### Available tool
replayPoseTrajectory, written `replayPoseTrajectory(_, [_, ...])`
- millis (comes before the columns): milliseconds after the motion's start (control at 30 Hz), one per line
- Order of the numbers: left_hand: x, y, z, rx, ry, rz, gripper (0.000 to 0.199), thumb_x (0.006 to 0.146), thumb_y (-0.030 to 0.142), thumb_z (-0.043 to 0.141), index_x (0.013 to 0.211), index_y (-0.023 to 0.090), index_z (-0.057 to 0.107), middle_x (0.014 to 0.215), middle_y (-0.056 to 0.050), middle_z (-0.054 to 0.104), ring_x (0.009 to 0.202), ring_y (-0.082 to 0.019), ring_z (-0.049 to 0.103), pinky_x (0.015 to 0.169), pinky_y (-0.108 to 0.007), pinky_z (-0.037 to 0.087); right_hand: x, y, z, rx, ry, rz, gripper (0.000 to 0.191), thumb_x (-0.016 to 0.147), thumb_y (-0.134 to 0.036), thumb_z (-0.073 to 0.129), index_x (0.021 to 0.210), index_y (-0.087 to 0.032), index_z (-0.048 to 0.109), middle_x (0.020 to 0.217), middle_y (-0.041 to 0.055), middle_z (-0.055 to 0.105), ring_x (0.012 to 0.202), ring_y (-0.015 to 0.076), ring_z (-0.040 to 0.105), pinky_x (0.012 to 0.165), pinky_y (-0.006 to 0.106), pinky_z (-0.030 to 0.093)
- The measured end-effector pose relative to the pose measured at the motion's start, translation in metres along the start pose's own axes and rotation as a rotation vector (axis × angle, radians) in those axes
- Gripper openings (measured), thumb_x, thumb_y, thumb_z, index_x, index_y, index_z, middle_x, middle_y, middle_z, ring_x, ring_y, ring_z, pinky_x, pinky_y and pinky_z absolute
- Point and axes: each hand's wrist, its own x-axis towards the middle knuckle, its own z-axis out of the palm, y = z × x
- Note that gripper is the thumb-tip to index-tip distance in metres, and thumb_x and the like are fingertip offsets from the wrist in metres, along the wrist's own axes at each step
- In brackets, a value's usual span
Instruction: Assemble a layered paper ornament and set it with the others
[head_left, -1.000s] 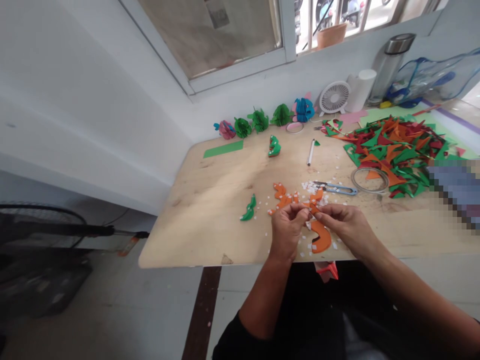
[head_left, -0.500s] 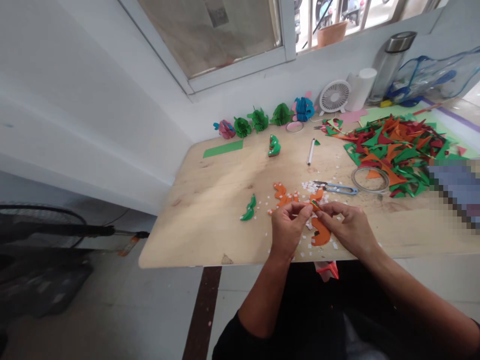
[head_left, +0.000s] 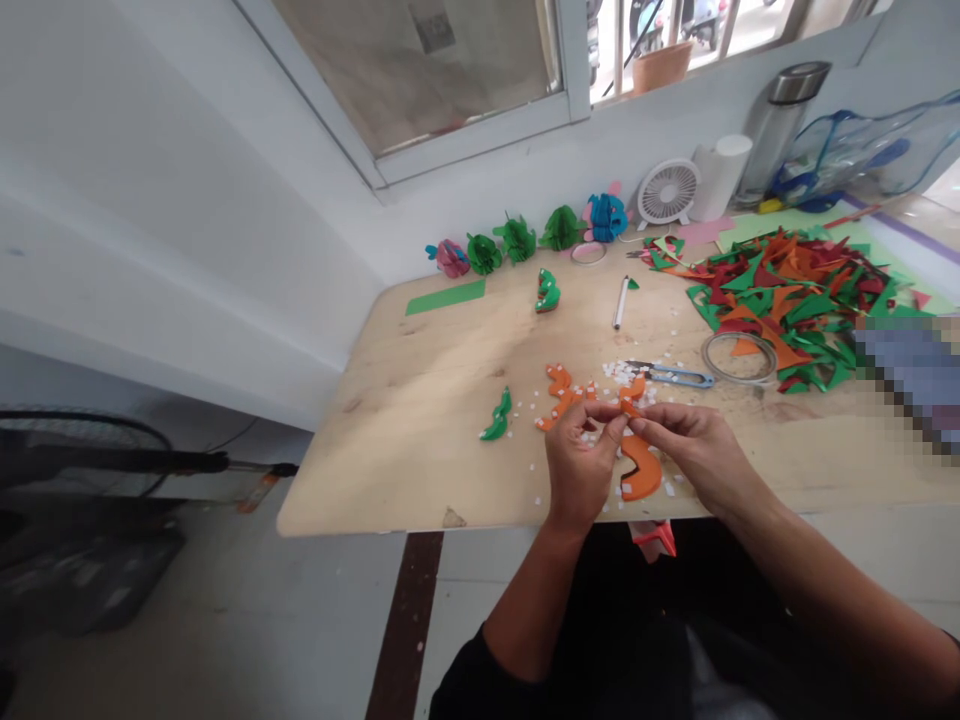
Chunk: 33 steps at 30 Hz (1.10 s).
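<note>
Over the front part of the table, my left hand (head_left: 581, 460) pinches a folded orange paper cutout (head_left: 643, 476) with thumb and index finger. My right hand (head_left: 690, 445) is closed on the same cutout from the other side, fingertips close to the left ones. Its wavy lower part hangs below the fingers; the pinched spot is partly covered. Beyond my left hand lie orange wavy cutouts (head_left: 558, 380) with small white squares on them. Further left is a green wavy cutout (head_left: 496, 416). Another green cutout (head_left: 548, 292) lies farther back.
Small blue snips (head_left: 681, 377) lie among white paper bits (head_left: 619, 373). To the right are a tape roll (head_left: 740, 335), a heap of paper scraps (head_left: 795, 285) and a blurred-out flat object (head_left: 911, 375). A pen (head_left: 622, 303), paper figures (head_left: 517, 239) and a small fan (head_left: 669, 192) stand or lie behind.
The orange cutout has turned slightly between my fingers, and the green and red edge that showed at the fingertips is out of sight. Both hands stay at nearly the same spot.
</note>
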Motion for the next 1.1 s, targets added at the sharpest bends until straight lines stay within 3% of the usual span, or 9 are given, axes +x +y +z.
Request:
replayPoseTrajectory(233, [-0.001, 0.0, -0.001, 0.258, 0.024, 0.367, 0.005, 0.082, 0.015, 0.061, 0.081, 0.018, 0.065, 0.079, -0.004, 0.069, 0.079, -0.017, 0.063, 0.077, -0.032, 0.05, 0.0, 0.0, 0.001, 0.027, -0.001, -0.009, 0.031, 0.058, -0.051, 0.08, 0.065, -0.021, 0.074, 0.064, 0.0022, 0.068, 0.071, 0.02, 0.062, 0.064, 0.03, 0.048])
replayPoseTrajectory(467, [-0.002, 0.001, -0.002, 0.324, 0.01, 0.376, 0.006, 0.082, 0.015, 0.061, 0.077, 0.018, 0.063, 0.076, -0.004, 0.066, 0.078, -0.018, 0.062, 0.078, -0.033, 0.05, 0.0, 0.0, 0.001, 0.035, 0.031, 0.002, 0.029, 0.057, -0.049, 0.082, 0.063, -0.022, 0.074, 0.065, 0.0019, 0.069, 0.069, 0.018, 0.061, 0.065, 0.028, 0.048])
replayPoseTrajectory(567, [-0.003, 0.002, -0.003, 0.241, -0.018, 0.273, 0.004, 0.08, 0.017, 0.062, 0.078, 0.019, 0.064, 0.078, -0.003, 0.067, 0.079, -0.018, 0.063, 0.078, -0.032, 0.05, -0.001, -0.001, 0.001, 0.054, 0.021, 0.023, 0.031, 0.057, -0.049, 0.082, 0.06, -0.021, 0.072, 0.063, 0.0017, 0.068, 0.068, 0.0178, 0.061, 0.064, 0.029, 0.048])
replayPoseTrajectory(733, [0.003, 0.002, -0.006, -0.17, -0.076, -0.136, 0.018, 0.077, 0.029, 0.065, 0.091, 0.017, 0.07, 0.087, -0.005, 0.071, 0.077, -0.015, 0.064, 0.07, -0.026, 0.048, -0.004, -0.006, 0.002, 0.093, -0.022, 0.078, 0.032, 0.054, -0.048, 0.084, 0.067, -0.02, 0.074, 0.066, 0.0022, 0.071, 0.066, 0.0172, 0.064, 0.064, 0.028, 0.049])
replayPoseTrajectory(867, [0.012, 0.001, -0.009, -0.368, -0.226, -0.408, 0.025, 0.069, 0.034, 0.072, 0.083, 0.014, 0.073, 0.073, -0.005, 0.07, 0.064, -0.012, 0.059, 0.058, -0.022, 0.043, -0.004, -0.01, 0.002, 0.026, -0.04, 0.058, 0.038, 0.055, -0.052, 0.082, 0.07, -0.018, 0.075, 0.071, 0.0053, 0.074, 0.065, 0.0184, 0.065, 0.062, 0.029, 0.05])
replayPoseTrajectory(1100, [0.017, 0.004, -0.011, -0.454, -0.216, -0.506, 0.017, 0.06, 0.029, 0.076, 0.064, 0.014, 0.07, 0.057, -0.001, 0.062, 0.053, -0.009, 0.052, 0.05, -0.02, 0.039, -0.006, -0.012, 0.001, -0.062, -0.07, 0.031, 0.039, 0.057, -0.054, 0.08, 0.069, -0.018, 0.074, 0.072, 0.0055, 0.074, 0.067, 0.0184, 0.065, 0.063, 0.028, 0.049])
